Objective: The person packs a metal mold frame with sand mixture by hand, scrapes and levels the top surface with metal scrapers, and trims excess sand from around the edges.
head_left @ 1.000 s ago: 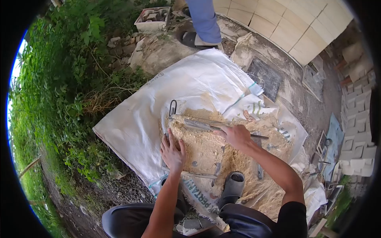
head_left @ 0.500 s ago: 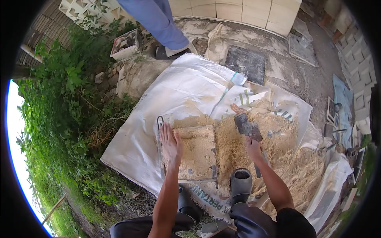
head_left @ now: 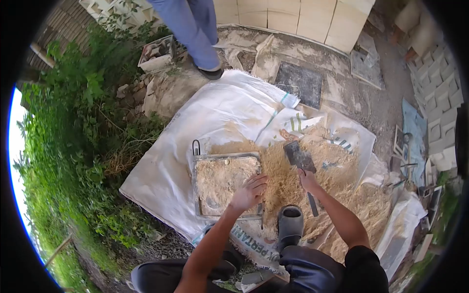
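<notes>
My left hand (head_left: 250, 191) is over the right side of a square metal mould frame (head_left: 196, 188), fingers stretched out. Pale sandy mix (head_left: 222, 178) fills the frame, rough on top, with round dark shapes showing through near the bottom. My right hand (head_left: 308, 180) grips a dark flat-bladed tool (head_left: 299, 157), its rectangular blade pointing away and its straight handle end sticking out below the hand. Beneath the tool a heap of loose sandy mix (head_left: 337, 163) spreads over the white woven sack (head_left: 161, 161).
A person in blue trousers (head_left: 198, 34) stands at the sack's far edge. Dark square slab (head_left: 299, 84) lies beyond it. Green plants (head_left: 78, 146) line the left; patterned blocks (head_left: 439, 97) stack at right. My boot (head_left: 290, 227) is beside the frame.
My left hand has swept from the frame's upper left to its right side, leaving the mix surface rougher. The tool has barely shifted. The person in blue trousers has moved their feet.
</notes>
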A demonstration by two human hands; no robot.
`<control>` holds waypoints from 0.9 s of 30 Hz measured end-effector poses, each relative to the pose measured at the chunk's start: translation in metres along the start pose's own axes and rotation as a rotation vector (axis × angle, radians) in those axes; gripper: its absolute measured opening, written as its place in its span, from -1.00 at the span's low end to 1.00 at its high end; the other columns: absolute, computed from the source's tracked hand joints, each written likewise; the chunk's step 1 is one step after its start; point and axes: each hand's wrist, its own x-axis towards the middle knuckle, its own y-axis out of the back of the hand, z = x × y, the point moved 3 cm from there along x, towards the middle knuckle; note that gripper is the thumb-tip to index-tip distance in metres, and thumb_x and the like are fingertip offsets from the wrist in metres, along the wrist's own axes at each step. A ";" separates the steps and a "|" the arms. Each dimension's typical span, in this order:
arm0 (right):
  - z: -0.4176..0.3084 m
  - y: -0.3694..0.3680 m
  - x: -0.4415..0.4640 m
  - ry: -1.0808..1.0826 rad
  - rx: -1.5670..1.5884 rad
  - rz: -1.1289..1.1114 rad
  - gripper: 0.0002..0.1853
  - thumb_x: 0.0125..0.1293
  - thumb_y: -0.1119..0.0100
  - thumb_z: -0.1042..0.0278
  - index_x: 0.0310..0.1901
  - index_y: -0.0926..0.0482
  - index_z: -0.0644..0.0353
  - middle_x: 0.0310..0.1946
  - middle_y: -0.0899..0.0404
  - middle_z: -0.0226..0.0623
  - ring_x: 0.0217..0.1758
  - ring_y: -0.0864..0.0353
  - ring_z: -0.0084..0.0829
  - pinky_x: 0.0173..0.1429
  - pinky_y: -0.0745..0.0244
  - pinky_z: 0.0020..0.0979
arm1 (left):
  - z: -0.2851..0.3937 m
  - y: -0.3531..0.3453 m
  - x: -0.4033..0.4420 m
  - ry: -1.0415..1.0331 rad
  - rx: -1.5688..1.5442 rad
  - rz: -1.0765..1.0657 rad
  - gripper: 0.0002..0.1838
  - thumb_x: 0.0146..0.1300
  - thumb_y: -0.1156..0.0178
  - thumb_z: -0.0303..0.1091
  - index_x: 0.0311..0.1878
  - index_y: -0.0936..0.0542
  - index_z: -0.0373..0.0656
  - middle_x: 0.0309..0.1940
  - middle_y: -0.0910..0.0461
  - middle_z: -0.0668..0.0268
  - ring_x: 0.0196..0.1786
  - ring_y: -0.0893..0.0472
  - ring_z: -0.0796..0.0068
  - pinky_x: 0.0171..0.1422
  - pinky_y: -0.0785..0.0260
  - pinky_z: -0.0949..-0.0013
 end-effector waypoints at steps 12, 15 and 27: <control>-0.246 0.072 -0.240 0.223 0.146 -0.143 -0.82 0.43 0.00 0.26 -0.18 -0.42 0.22 -0.65 -0.27 -0.53 -0.69 -0.19 -0.67 -0.63 -0.18 -0.49 | -0.026 0.031 -0.098 0.547 0.421 0.263 -0.39 0.23 0.00 -0.31 0.40 -0.27 -0.11 0.51 -0.04 0.20 0.56 0.07 0.16 0.59 0.25 0.06; -0.255 0.024 -0.315 0.243 0.344 -0.169 -0.76 0.49 0.08 0.13 -0.14 -0.37 0.15 -0.64 -0.27 -0.56 -0.68 -0.20 -0.70 -0.63 -0.17 -0.51 | 0.005 0.025 -0.112 0.465 0.451 0.037 -0.44 0.30 0.03 -0.15 0.33 -0.35 -0.20 0.51 0.00 0.17 0.57 0.13 0.15 0.60 0.30 0.05; 0.018 -0.206 -0.209 0.579 -0.221 0.620 -0.78 0.43 0.02 0.25 -0.29 -0.39 0.23 -0.71 -0.39 -0.03 -0.64 -0.45 0.05 -0.49 -0.38 -0.08 | -0.004 0.043 -0.105 0.440 0.468 -0.029 -0.29 0.28 0.01 0.13 0.42 -0.26 -0.02 0.54 0.08 0.22 0.58 0.16 0.21 0.59 0.38 -0.01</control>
